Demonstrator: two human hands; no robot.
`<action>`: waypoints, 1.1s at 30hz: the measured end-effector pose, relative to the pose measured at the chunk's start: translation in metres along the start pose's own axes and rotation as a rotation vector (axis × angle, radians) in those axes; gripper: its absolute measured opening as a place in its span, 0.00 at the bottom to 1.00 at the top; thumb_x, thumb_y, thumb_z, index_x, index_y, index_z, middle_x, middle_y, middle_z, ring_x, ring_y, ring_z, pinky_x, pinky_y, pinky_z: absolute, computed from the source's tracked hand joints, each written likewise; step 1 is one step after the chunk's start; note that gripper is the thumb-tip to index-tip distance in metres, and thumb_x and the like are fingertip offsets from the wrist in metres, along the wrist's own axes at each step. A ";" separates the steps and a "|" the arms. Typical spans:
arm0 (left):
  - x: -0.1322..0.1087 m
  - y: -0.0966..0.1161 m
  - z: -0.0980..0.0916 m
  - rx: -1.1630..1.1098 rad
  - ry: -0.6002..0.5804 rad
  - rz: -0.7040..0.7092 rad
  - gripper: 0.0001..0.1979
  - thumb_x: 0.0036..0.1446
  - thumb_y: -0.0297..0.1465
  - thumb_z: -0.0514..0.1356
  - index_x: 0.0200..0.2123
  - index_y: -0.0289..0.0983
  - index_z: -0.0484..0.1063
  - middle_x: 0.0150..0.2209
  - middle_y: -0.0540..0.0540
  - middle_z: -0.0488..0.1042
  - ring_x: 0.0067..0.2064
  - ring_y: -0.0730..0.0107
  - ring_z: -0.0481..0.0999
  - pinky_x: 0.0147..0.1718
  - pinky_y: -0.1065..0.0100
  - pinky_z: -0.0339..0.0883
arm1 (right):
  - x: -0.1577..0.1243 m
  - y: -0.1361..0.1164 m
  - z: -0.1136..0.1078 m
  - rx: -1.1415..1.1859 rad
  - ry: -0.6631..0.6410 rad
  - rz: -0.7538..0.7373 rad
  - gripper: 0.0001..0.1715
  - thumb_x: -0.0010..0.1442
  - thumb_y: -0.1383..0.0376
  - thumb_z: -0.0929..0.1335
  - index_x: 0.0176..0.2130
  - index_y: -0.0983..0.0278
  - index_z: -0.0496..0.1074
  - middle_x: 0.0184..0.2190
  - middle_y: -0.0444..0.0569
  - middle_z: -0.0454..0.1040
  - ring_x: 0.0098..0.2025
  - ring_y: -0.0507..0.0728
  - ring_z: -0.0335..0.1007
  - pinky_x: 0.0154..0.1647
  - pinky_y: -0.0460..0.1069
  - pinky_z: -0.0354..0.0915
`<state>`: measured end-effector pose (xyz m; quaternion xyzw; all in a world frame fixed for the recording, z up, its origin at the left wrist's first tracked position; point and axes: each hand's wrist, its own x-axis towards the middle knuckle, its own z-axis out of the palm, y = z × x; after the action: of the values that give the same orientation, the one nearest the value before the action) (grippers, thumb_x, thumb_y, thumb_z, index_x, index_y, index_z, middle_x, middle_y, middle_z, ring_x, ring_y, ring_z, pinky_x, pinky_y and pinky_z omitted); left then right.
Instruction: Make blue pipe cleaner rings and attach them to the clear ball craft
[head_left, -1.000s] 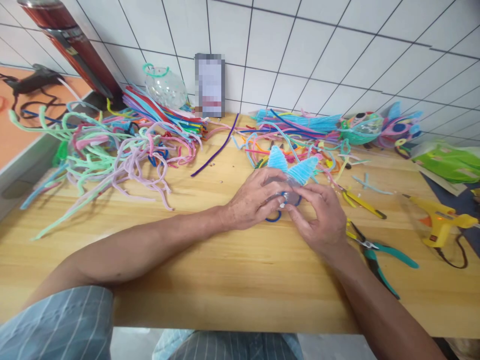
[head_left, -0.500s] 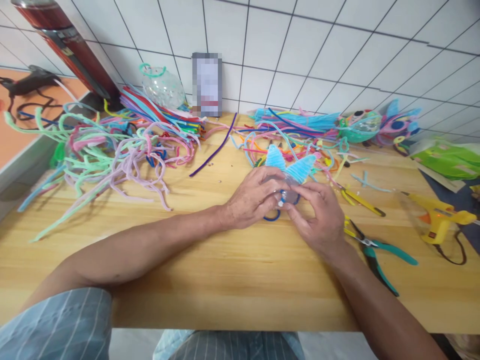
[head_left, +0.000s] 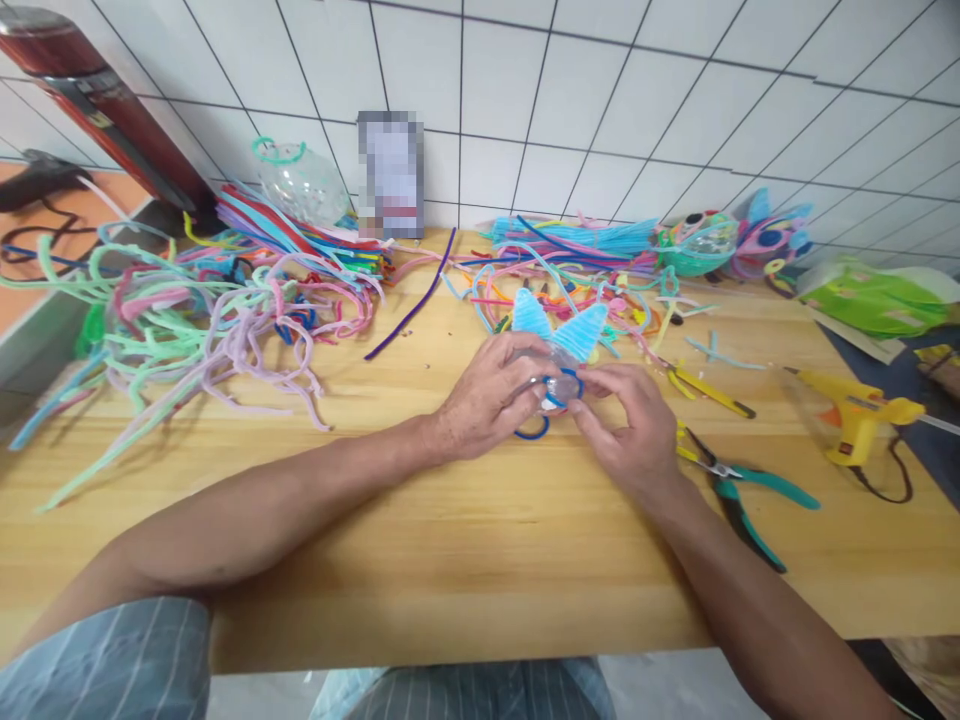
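Note:
Near the middle of the table, my left hand (head_left: 484,395) is closed around a small clear plastic ball (head_left: 561,388). Two light-blue ribbed fins (head_left: 581,333), apparently wound from pipe cleaner, rise behind it. A dark blue pipe cleaner bent into a ring lies against the ball's front. My right hand (head_left: 634,420) has thumb and forefinger at the right side of that ring, pinching its edge. Another dark blue loop (head_left: 534,433) shows below my left fingers. The rest of the ball is hidden by my fingers.
Tangled pipe cleaners (head_left: 165,320) spread at left, with bundles (head_left: 577,236) along the wall. Green-handled pliers (head_left: 772,487), yellow-handled cutters (head_left: 716,392) and a yellow glue gun (head_left: 859,410) lie right. A finished-looking fish (head_left: 697,243) and a clear bowl (head_left: 307,185) stand behind.
The camera view has shifted slightly, so the scene sits further left. The dark blue ring now shows more fully between my fingers. Both hands keep nearly the same hold.

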<state>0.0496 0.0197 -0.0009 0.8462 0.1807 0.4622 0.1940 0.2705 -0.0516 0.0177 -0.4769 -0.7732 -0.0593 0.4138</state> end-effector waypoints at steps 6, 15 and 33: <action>-0.001 -0.001 0.000 -0.007 0.004 0.005 0.12 0.72 0.31 0.56 0.56 0.41 0.71 0.58 0.39 0.72 0.61 0.60 0.71 0.60 0.54 0.67 | -0.002 0.000 0.000 -0.005 0.008 -0.013 0.21 0.64 0.67 0.74 0.56 0.58 0.75 0.46 0.53 0.80 0.47 0.61 0.80 0.47 0.58 0.77; 0.000 0.001 -0.001 0.005 0.002 0.004 0.12 0.72 0.31 0.57 0.56 0.41 0.71 0.57 0.38 0.72 0.61 0.59 0.72 0.60 0.53 0.68 | -0.001 -0.006 0.003 -0.027 0.030 -0.021 0.24 0.63 0.67 0.74 0.57 0.57 0.74 0.46 0.53 0.80 0.46 0.62 0.79 0.48 0.59 0.76; 0.000 0.004 -0.001 -0.007 0.011 0.012 0.15 0.72 0.32 0.57 0.60 0.43 0.69 0.57 0.39 0.73 0.61 0.59 0.72 0.60 0.52 0.68 | -0.001 -0.009 0.009 -0.016 0.042 -0.026 0.23 0.62 0.68 0.74 0.57 0.57 0.73 0.45 0.53 0.78 0.45 0.62 0.77 0.42 0.58 0.77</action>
<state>0.0494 0.0163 0.0014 0.8441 0.1749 0.4686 0.1931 0.2585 -0.0523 0.0141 -0.4688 -0.7700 -0.0806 0.4252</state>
